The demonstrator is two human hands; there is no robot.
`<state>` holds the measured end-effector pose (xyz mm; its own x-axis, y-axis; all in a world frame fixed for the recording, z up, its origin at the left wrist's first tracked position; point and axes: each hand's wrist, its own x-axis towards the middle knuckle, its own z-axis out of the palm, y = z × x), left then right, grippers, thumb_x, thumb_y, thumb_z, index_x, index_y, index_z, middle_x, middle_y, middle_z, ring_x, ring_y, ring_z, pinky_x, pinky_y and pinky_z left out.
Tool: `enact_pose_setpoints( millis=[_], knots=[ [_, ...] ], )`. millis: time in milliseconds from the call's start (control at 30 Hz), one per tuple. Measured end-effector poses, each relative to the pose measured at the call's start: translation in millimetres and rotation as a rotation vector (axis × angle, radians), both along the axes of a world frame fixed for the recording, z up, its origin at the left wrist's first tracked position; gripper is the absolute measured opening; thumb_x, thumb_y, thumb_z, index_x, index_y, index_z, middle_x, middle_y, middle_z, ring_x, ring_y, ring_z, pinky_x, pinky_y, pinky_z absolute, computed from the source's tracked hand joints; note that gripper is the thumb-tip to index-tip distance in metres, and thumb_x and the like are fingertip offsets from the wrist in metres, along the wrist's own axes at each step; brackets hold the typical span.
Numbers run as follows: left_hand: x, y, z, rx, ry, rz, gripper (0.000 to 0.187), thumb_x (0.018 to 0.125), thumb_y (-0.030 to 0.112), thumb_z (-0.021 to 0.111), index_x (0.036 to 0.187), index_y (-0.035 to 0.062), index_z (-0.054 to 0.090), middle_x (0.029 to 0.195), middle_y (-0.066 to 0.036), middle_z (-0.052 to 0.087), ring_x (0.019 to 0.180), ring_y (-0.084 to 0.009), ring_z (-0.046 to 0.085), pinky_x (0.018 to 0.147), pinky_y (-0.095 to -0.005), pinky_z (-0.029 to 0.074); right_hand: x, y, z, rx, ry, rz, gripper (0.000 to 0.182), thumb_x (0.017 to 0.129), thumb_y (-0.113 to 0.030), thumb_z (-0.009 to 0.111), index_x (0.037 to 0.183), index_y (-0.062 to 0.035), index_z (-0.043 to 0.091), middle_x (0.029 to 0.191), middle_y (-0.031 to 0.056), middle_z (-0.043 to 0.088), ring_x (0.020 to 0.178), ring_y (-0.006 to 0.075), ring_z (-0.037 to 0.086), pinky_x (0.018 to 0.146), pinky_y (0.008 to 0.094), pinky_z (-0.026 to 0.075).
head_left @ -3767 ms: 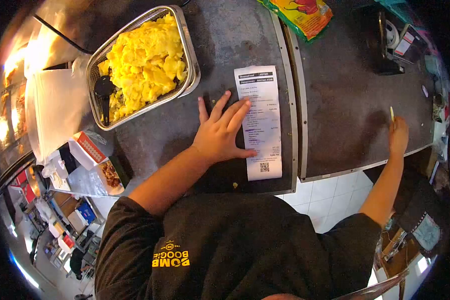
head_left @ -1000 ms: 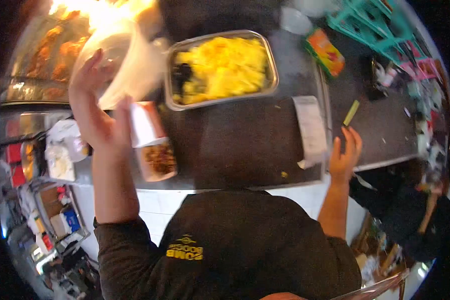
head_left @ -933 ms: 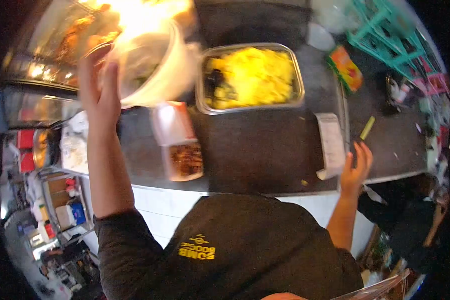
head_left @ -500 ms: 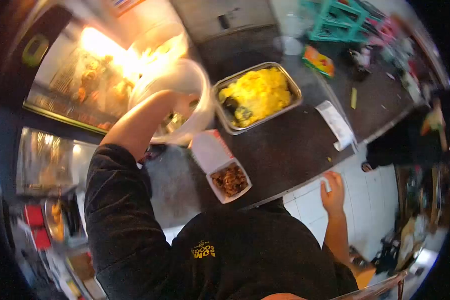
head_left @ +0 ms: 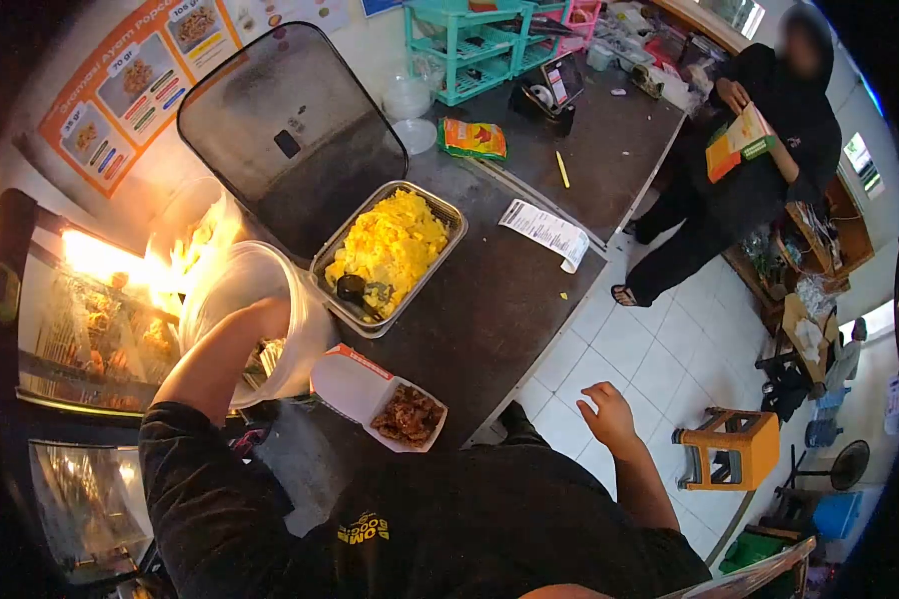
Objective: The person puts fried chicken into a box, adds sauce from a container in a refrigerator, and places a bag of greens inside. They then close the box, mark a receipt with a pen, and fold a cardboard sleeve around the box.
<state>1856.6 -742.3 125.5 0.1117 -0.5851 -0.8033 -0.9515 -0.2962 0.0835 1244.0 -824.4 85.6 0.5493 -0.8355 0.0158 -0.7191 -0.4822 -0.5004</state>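
Observation:
My left hand [head_left: 268, 319] is down inside a tall, translucent plastic bucket [head_left: 305, 339], its fingers mostly hidden. Small shiny packets [head_left: 263, 361] show in the bucket beneath my wrist. On the counter beside it, an open takeaway box [head_left: 355, 389] with a raised lid contains dark, glazed fried pieces [head_left: 408, 417]. A metal tray [head_left: 456, 238] of yellow food [head_left: 395, 245] stands behind the box, with a dark-handled utensil [head_left: 352, 290] in it. My right hand [head_left: 609, 414] hangs over the white floor past the counter edge, fingers apart and holding nothing.
A lit glass display case [head_left: 100, 329] stands at left. On the counter lie a receipt [head_left: 544, 232] and an orange-green packet [head_left: 471, 139], near teal drawers [head_left: 469, 50]. A person in black [head_left: 789, 110] stands at right holding a carton [head_left: 739, 145]. An orange stool [head_left: 734, 449] sits on the floor.
My view has swung rightward and up, bringing the other person and stool into sight. My left hand stays inside the bucket; my right hand still hangs beside the counter.

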Motion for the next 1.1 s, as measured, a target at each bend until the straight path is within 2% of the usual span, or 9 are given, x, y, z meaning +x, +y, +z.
enact_pose_setpoints(
  millis=[200, 367, 400, 467, 533, 600, 733, 1000, 1100],
  knots=[
    [-11.0, 14.7, -38.8, -0.209, -0.02, -0.036, 0.019, 0.074, 0.022, 0.057, 0.086, 0.0096, 0.065, 0.082, -0.013, 0.064, 0.074, -0.0236, 0.061, 0.067, -0.0361, 0.047, 24.8, -7.0, 7.7, -0.002, 0.028, 0.138, 0.023, 0.077, -0.024, 0.061, 0.089, -0.0043, 0.063, 0.09, 0.0118, 0.058, 0.084, 0.029, 0.057, 0.073, 0.0361, 0.046],
    [-16.5, 12.5, 37.3, -0.524, -0.116, 0.169, 0.017, 0.077, 0.014, 0.052, 0.086, 0.0064, 0.065, 0.073, -0.014, 0.062, 0.064, -0.0248, 0.06, 0.062, -0.0373, 0.046, 15.7, -4.2, 7.0, -0.009, 0.05, 0.145, 0.023, 0.078, -0.025, 0.06, 0.087, -0.0044, 0.063, 0.088, 0.0118, 0.059, 0.083, 0.0288, 0.057, 0.072, 0.0359, 0.046],
    [-6.2, 21.2, 38.9, -0.709, -0.233, -0.032, 0.016, 0.08, 0.012, 0.05, 0.085, 0.0045, 0.063, 0.071, -0.014, 0.061, 0.062, -0.0225, 0.058, 0.06, -0.0359, 0.046, 16.0, -5.8, 3.4, -0.008, 0.044, 0.157, 0.022, 0.078, -0.025, 0.06, 0.087, -0.0043, 0.063, 0.088, 0.012, 0.059, 0.083, 0.0288, 0.057, 0.072, 0.0358, 0.046],
    [-11.8, 34.6, 57.9, -0.887, -0.122, 0.39, 0.024, 0.085, 0.021, 0.051, 0.079, -0.0006, 0.058, 0.069, -0.014, 0.058, 0.064, -0.0163, 0.055, 0.061, -0.0351, 0.046, 17.6, -5.9, 2.7, 0.057, -0.013, 0.146, 0.022, 0.078, -0.023, 0.06, 0.087, -0.0037, 0.063, 0.089, 0.012, 0.059, 0.082, 0.0285, 0.057, 0.072, 0.0351, 0.046],
    [-36.9, 58.6, 77.8, -1.522, 0.14, 0.459, 0.02, 0.085, 0.022, 0.055, 0.081, 0.0024, 0.056, 0.067, -0.002, 0.053, 0.061, -0.0155, 0.048, 0.059, -0.0291, 0.042, 23.3, -9.3, -3.0, 0.081, -0.032, 0.169, 0.019, 0.078, -0.019, 0.059, 0.088, -0.0027, 0.061, 0.09, 0.0128, 0.057, 0.079, 0.028, 0.056, 0.071, 0.0333, 0.046],
    [-95.4, 97.4, 146.6, -1.508, -0.127, 0.621, 0.023, 0.086, 0.022, 0.054, 0.084, -0.0002, 0.056, 0.066, -0.004, 0.053, 0.057, -0.0143, 0.051, 0.055, -0.0302, 0.044, 39.8, -12.0, 3.4, 0.076, -0.122, 0.227, 0.016, 0.078, -0.014, 0.058, 0.089, -0.0016, 0.06, 0.092, 0.0142, 0.055, 0.079, 0.0277, 0.056, 0.071, 0.0323, 0.046],
    [-160.8, 196.3, 182.2, -1.565, 0.312, 0.96, 0.019, 0.086, 0.021, 0.055, 0.081, 0.0028, 0.055, 0.062, 0.003, 0.049, 0.053, -0.0052, 0.043, 0.047, -0.0224, 0.036, 96.4, -8.1, 28.2, 0.004, -0.235, 0.434, 0.016, 0.079, -0.01, 0.057, 0.091, -0.0001, 0.058, 0.093, 0.0139, 0.054, 0.082, 0.0254, 0.055, 0.072, 0.032, 0.045],
    [-170.0, 388.8, 66.9, -1.454, 0.488, 1.363, 0.019, 0.087, 0.021, 0.054, 0.081, 0.0028, 0.056, 0.069, 0.002, 0.053, 0.066, -0.004, 0.047, 0.06, -0.0206, 0.038, 192.0, 20.4, 34.6, 0.208, -0.244, 0.711, 0.019, 0.082, -0.015, 0.054, 0.094, 0.0, 0.058, 0.095, 0.0121, 0.055, 0.087, 0.0209, 0.054, 0.076, 0.0297, 0.043],
    [-152.4, 437.5, -9.6, -1.269, 0.143, 1.514, 0.024, 0.083, 0.024, 0.057, 0.09, 0.0016, 0.058, 0.077, -0.006, 0.059, 0.074, -0.0143, 0.055, 0.07, -0.0265, 0.042, 209.6, 21.0, -0.5, 0.291, -0.15, 0.636, 0.024, 0.084, -0.019, 0.053, 0.099, -0.0007, 0.056, 0.096, 0.0124, 0.055, 0.088, 0.0208, 0.054, 0.077, 0.0309, 0.043]
  ],
)
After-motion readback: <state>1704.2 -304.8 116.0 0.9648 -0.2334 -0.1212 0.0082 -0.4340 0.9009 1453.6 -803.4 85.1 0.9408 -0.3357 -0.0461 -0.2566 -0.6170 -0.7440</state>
